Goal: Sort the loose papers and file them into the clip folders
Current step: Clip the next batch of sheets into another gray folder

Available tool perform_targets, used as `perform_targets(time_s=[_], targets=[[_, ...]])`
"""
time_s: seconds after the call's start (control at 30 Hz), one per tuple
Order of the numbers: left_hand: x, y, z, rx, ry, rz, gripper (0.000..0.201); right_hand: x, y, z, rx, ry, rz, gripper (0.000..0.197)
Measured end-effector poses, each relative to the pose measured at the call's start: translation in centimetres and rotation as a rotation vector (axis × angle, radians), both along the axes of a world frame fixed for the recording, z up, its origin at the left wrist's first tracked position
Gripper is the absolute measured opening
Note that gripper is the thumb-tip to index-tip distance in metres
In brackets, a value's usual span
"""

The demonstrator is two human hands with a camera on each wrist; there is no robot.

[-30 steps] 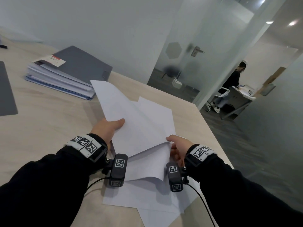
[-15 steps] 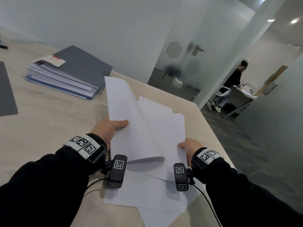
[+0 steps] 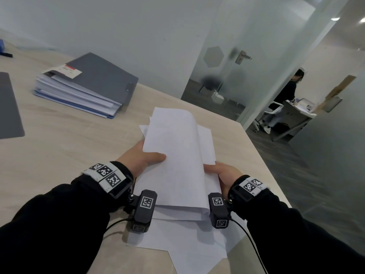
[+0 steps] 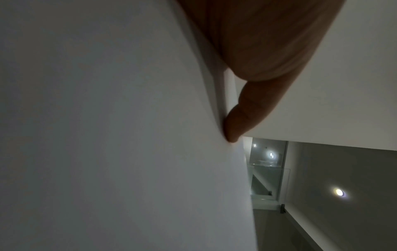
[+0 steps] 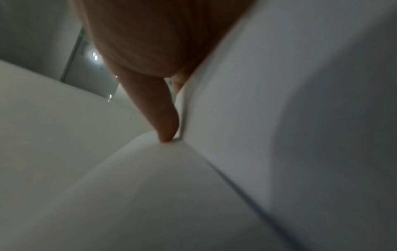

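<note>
free: bare table (image 3: 65,147) left of hands | obstacle: grey binder stack (image 3: 87,86) far-left

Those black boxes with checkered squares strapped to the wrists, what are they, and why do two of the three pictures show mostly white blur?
No machine works here: a person wearing black sleeves sorts papers by hand. The boxes are small cameras worn under each wrist, and the checkered squares are printed markers on the wristbands. The wide picture comes from a third camera on the person's head, looking down at the table.

In it the left hand and the right hand hold a bundle of white sheets by its two sides, raised above more loose sheets lying on the table. Farther back lies a grey clip folder stuffed with paper, and a dark flat mat sits at the left edge.

The two blurry pictures are the wrist views: each camera looks along a thumb pressed to the paper, so white sheets fill the frame.
</note>
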State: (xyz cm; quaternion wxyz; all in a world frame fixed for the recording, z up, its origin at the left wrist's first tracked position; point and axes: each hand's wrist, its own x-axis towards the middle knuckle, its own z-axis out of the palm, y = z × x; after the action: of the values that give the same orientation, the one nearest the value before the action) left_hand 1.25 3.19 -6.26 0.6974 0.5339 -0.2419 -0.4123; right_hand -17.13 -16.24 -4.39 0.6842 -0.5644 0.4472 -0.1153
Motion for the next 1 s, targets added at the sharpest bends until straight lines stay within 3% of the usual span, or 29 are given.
perform_targets(time_s=[0.07,0.13,0.33,0.5,0.67,0.73,0.87,1.0], targets=[[0.5,-0.1,-0.3,0.043,-0.036,0.123,0.05,-0.2,-0.4,0.4,-0.006,-0.076,-0.089,0.045],[0.9,0.1,-0.4,0.09,-0.066,0.15,0.069,-0.6,-0.4,0.8,0.023,-0.094,-0.144,0.032],[2.0,-0.3,-1.5,0.145,-0.234,0.039,0.084,-1.1,0.1,0.6,0.112,0.03,-0.108,0.037],[0.5,0.4,-0.3,0.119,-0.169,-0.034,0.06,-0.2,1.5,0.9,0.041,0.007,-0.022,0.032],[0.5,0.3,-0.3,0.038,-0.112,0.084,0.026,-0.1,1.3,2.2,-0.283,0.025,-0.029,0.023],[0.3,0.5,-0.3,0.018,-0.044,0.142,0.026,-0.6,1.6,3.3,-0.419,-0.029,-0.011,0.018],[0.3,0.7,0.0,-0.001,-0.097,0.207,0.062,-2.4,3.1,5.0,-0.544,-0.191,0.018,0.018],[-1.8,0.4,1.8,-0.034,-0.109,0.152,0.03,-4.7,4.1,5.5,-0.601,-0.29,-0.02,0.016]])
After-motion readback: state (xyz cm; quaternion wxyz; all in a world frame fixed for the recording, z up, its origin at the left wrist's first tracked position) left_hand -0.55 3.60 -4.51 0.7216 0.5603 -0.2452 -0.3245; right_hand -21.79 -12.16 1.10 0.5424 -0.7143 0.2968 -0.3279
